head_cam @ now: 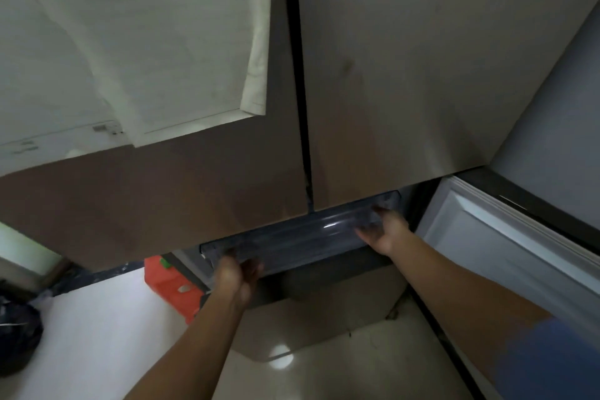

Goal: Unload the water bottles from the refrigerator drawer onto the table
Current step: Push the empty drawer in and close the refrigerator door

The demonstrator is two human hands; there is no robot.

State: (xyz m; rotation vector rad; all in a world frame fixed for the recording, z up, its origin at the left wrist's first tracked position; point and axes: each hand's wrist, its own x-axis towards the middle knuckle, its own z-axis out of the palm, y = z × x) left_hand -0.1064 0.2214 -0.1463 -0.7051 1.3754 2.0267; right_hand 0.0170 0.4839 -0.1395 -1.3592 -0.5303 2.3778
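Observation:
A dark translucent refrigerator drawer (302,234) sticks out a little from below the two brown upper fridge doors (406,75). My left hand (238,276) grips the drawer's left front corner, fingers curled round its edge. My right hand (384,232) holds the drawer's right end, fingers on its front face. No water bottles show; the drawer's inside is hidden by its smoky front and the doors above.
The lower right fridge door (506,247) stands open to the right, its white inner lining showing. An orange crate (173,289) stands on the floor left of the fridge. A black bag (18,334) lies at the far left. Glossy tile floor (308,367) lies below.

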